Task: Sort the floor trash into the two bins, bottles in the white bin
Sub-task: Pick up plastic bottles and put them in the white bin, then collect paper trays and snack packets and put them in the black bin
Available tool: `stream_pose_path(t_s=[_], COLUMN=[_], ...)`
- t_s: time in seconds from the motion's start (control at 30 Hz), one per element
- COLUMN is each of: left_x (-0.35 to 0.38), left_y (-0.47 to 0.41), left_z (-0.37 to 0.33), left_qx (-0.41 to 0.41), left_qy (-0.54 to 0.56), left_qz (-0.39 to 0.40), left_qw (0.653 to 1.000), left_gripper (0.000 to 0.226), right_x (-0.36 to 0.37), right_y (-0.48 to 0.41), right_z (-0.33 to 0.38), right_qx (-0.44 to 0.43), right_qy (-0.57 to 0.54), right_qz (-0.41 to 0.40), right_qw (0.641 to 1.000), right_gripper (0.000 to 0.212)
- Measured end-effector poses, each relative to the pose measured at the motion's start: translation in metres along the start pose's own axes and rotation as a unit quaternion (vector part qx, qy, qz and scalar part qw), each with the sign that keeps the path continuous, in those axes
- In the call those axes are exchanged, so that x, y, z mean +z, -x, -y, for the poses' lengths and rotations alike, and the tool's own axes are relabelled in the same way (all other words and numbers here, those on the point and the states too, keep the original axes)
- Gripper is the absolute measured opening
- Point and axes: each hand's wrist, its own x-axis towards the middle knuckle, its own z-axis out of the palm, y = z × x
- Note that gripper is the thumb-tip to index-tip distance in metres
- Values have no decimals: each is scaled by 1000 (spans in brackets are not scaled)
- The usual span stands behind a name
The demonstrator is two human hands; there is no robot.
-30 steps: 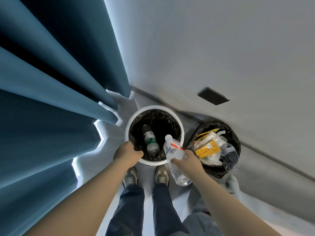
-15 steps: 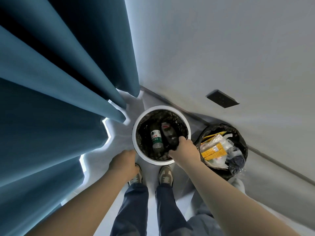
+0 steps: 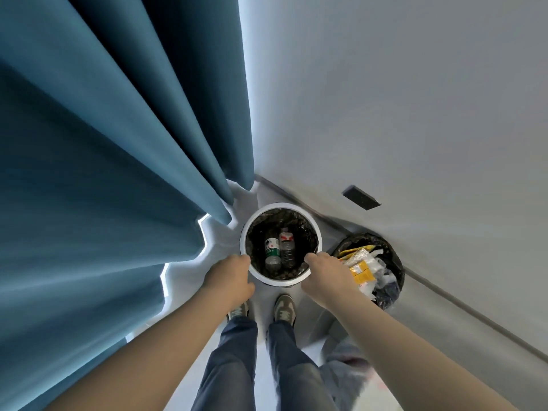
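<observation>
The red-labelled bottle (image 3: 287, 247), gripped in the right hand (image 3: 324, 274) a second ago, now lies inside the white bin (image 3: 281, 282) beside the green-labelled bottle (image 3: 272, 249); that hand has let go and hangs empty over the right of the rim, fingers loosely curled. The left hand (image 3: 229, 277) sits at the rim's left edge, fingers bent; whether it grips the rim I cannot tell. That bottle is sorted; wrappers (image 3: 360, 266) fill the black bin (image 3: 398, 271), and no more floor trash shows here.
</observation>
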Motion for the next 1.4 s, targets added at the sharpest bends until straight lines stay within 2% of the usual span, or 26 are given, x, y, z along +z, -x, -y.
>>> stream_pose_path(t_s=[0.2,0.37,0.57,0.8,0.97,1.13,1.4], left_x=[-37,-63,-82,-89,-71,-37,42], left_y=[78,145,214,292,348,415,510], left_z=[-28,-40,-35,1,43,94,161], left_qx=[15,14,-27,-80,-134,-205,-311], left_qy=[76,95,62,106,163,188,259], left_qz=[-33,-102,-168,-249,-304,-348,-367], left_qw=[996,990,983,959,929,895,838], left_gripper=[38,35,36,36,37,37,42], right_x=[-65,-109,-147,-169,-160,-126,-51], right_y=[65,114,156,200,231,274,340], right_z=[13,26,64,136,200,276,371], right_qx=[-75,-151,-253,-350,-408,-482,-560], right_qy=[24,41,109,151,184,220,299], right_qz=[-29,-61,-88,-112,-103,-80,-60], right_qw=[996,986,957,918,888,844,771], right_gripper=[40,37,32,37,31,42,37])
